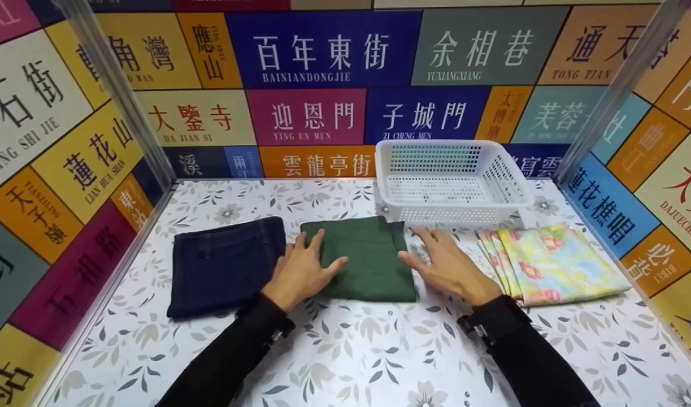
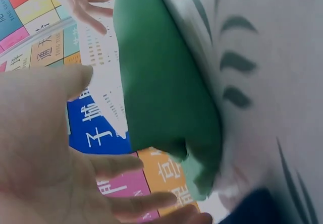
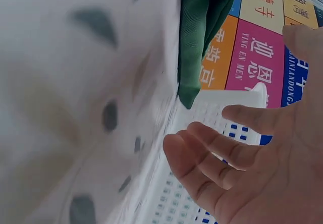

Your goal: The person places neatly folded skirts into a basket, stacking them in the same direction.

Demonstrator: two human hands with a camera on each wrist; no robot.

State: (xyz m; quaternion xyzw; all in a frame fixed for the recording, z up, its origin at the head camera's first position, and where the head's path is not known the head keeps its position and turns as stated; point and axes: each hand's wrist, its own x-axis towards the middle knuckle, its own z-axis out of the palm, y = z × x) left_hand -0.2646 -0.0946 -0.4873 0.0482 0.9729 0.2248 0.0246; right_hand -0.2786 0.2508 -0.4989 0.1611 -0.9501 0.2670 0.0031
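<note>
Head view: a folded green cloth (image 1: 368, 268) is laid flat near the middle of a leaf-patterned desk (image 1: 379, 353), with an under-layer exposed at its far right corner. Its left edge is partly covered by the left hand (image 1: 303, 268), whose grip is spread wide and has hold of nothing; whether the cloth is touched cannot be told. Just beside the right edge, the right hand (image 1: 450, 265) is placed with its grip likewise spread and unfilled, the thumb being directed at the cloth. To the left, a navy folded cloth (image 1: 224, 271) is separated from the green one by a narrow gap, into which the left hand is partly set. To the right, a floral folded cloth (image 1: 568, 263) is well apart, and the right hand is contained in the wider gap between. A white basket (image 1: 455, 213) is stood near the rear edge; ample room is left toward the near side.

Left wrist view: the green cloth's folded edge is seen close to the left hand's parted fingers (image 2: 146, 204), with the right hand and basket beyond.

Right wrist view: the right hand's fingers (image 3: 224, 146) are gently bent, apart from the green cloth's edge, and the basket's perforated wall is shown behind.
</note>
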